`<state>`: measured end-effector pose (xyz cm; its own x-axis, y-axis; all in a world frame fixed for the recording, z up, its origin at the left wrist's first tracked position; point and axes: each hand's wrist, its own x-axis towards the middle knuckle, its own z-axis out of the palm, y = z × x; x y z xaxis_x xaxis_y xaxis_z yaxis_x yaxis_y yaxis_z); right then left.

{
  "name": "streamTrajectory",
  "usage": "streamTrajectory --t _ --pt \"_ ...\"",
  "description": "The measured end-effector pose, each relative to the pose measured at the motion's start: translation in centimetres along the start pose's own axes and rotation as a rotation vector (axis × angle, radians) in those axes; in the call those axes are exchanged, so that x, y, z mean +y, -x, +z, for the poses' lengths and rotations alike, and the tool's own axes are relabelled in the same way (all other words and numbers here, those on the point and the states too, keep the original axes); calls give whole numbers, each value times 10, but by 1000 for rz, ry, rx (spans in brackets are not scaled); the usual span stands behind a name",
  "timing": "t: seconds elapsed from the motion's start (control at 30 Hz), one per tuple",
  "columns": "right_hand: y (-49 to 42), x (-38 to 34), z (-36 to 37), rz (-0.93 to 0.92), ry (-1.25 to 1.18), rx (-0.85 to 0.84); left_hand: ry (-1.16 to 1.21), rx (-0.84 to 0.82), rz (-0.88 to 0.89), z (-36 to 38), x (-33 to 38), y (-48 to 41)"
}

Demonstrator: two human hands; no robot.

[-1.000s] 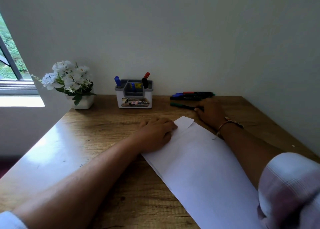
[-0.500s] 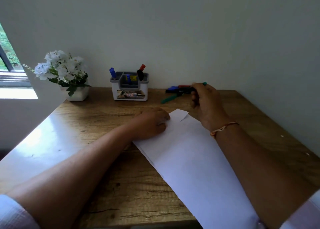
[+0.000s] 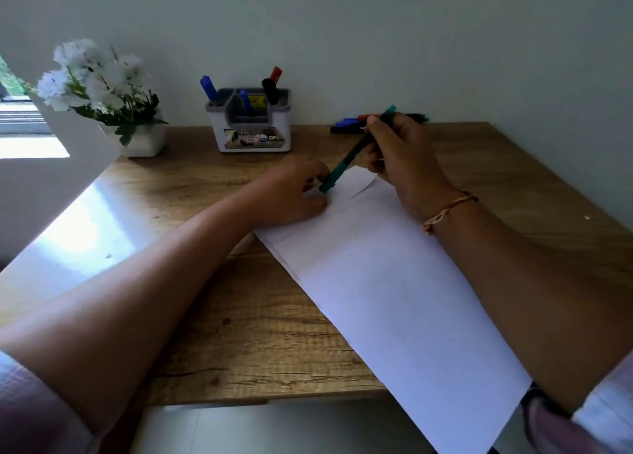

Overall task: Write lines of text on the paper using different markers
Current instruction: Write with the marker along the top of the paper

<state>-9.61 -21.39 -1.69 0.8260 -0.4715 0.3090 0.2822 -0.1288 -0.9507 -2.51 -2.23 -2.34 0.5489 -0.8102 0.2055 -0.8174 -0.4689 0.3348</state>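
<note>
— How many markers?
— Four stand in the one holder (image 3: 251, 134) at twelve o'clock: two blue markers (image 3: 208, 88), one black marker (image 3: 270, 91), one red marker (image 3: 276, 73). One green marker (image 3: 346, 160) is gripped in the right hand (image 3: 400, 155).
— Any loose?
— At one o'clock, at least three lying markers (image 3: 346, 123); the hand hides the rest.
— What else?
— Two hands, counting the left hand (image 3: 291, 193). One flower pot (image 3: 144, 141) at ten o'clock, one bracelet (image 3: 445, 210), one pile of paper (image 3: 394, 282); I cannot count the sheets.

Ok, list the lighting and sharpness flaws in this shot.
Head view: daylight throws a white glare patch on the left of the brown wooden table; the sunlit sill is blown out; the white flowers look soft; the right hand gripping the green marker reads dark.
</note>
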Motion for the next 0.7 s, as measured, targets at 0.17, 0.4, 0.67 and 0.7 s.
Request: streamTrajectory --t 0.17,0.4,0.67,0.7 --pt "3 0 0 64 -3 -104 54 78 16 -1 2 -1" --pt "12 2 8 41 263 -327 91 123 15 1 3 3" --pt "7 8 7 117 226 -380 112 120 -3 6 2 1" --pt "6 9 7 135 204 -380 119 113 -3 6 1 1"
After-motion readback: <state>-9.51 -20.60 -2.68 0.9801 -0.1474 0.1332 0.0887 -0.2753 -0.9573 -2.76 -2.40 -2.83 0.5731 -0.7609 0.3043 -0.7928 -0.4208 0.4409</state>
